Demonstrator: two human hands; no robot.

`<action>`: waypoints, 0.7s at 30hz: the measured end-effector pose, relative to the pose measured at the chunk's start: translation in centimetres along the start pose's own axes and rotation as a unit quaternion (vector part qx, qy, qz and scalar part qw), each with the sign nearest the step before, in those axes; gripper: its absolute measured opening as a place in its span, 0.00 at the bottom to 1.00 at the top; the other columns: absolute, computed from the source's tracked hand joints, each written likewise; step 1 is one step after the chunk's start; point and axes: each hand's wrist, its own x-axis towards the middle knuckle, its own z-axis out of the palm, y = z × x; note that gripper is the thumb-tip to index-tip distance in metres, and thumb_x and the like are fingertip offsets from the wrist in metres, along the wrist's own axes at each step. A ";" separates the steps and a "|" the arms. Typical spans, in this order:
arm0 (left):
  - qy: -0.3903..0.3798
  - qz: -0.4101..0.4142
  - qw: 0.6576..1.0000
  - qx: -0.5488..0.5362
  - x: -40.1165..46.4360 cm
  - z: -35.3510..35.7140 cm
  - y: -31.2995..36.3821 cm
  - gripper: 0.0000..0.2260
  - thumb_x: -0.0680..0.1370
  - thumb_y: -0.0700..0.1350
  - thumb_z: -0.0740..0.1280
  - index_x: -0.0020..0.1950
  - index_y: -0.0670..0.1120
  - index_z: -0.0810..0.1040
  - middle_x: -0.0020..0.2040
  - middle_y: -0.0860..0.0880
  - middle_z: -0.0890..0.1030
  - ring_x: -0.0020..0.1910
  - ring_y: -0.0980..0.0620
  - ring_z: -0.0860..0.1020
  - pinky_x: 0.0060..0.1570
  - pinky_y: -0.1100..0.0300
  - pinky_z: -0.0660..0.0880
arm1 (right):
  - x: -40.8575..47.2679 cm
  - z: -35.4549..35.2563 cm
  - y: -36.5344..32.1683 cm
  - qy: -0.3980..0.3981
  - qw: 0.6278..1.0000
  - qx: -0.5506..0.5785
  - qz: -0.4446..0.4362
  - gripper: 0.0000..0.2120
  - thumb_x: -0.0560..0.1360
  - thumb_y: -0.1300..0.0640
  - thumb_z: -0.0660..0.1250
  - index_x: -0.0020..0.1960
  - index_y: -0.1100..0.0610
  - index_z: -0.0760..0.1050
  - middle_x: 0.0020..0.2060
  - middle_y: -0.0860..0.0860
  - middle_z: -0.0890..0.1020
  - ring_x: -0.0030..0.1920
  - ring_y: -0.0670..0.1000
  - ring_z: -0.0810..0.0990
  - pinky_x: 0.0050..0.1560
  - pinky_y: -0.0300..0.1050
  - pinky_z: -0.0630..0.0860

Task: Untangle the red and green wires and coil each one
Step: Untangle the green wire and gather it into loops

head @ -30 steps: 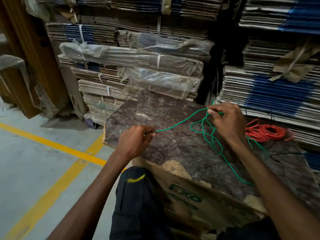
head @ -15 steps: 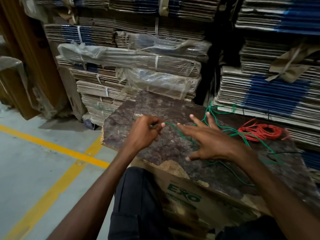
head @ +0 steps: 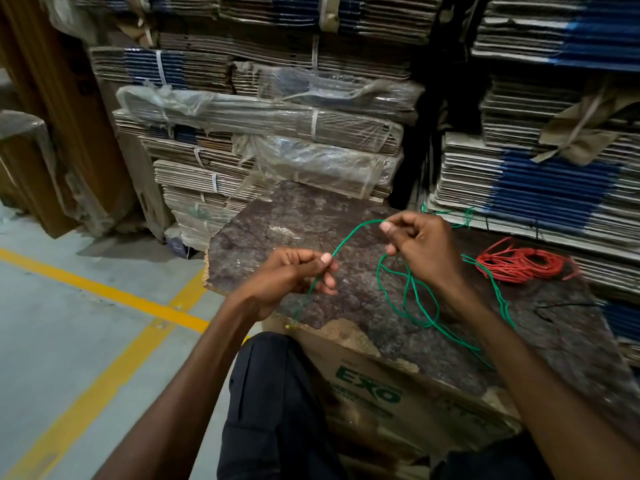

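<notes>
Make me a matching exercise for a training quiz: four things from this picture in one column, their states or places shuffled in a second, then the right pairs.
Things
1. green wire
2. red wire
3. left hand
4. yellow line

States or places
A. coiled, lying on the board
B. painted on the floor
C. loose loops, pinched by both hands
D. pinches the wire near its free end

Pairs: 1-C, 2-A, 3-D, 4-B

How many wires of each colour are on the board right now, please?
Thin green wire, loose, pinched in the left hand and right hand: 1
Thin red wire, coiled on the mottled brown board: 1
Total: 2
</notes>
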 end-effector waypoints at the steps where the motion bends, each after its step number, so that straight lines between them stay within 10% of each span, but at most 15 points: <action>1: 0.001 -0.006 1.000 -0.004 -0.1 0.1 -0.2 0.12 0.77 0.49 0.65 0.47 0.41 0.81 0.38 0.45 0.83 0.39 0.47 0.83 0.50 0.53 0.78 | 0.1 0.0 0.1 0.028 1.000 0.008 0.010 0.06 0.77 0.57 0.68 0.42 0.52 0.79 0.25 0.51 0.80 0.26 0.45 0.78 0.31 0.39 0.72; 6: 0.001 -0.016 0.998 -0.060 -0.5 0.0 -0.6 0.10 0.78 0.47 0.64 0.47 0.41 0.79 0.36 0.45 0.82 0.37 0.48 0.83 0.56 0.44 0.75 | 1.6 -1.2 1.1 0.099 0.994 0.020 0.050 0.09 0.78 0.56 0.67 0.38 0.51 0.76 0.22 0.49 0.78 0.27 0.48 0.80 0.34 0.41 0.72; 21: 0.000 0.020 0.969 -0.245 -1.1 0.6 0.1 0.10 0.73 0.51 0.72 0.36 0.46 0.80 0.30 0.48 0.78 0.27 0.53 0.78 0.33 0.60 0.78 | 2.5 -1.6 4.5 0.118 0.977 0.094 0.150 0.03 0.77 0.62 0.67 0.45 0.61 0.78 0.29 0.55 0.76 0.18 0.43 0.73 0.26 0.38 0.68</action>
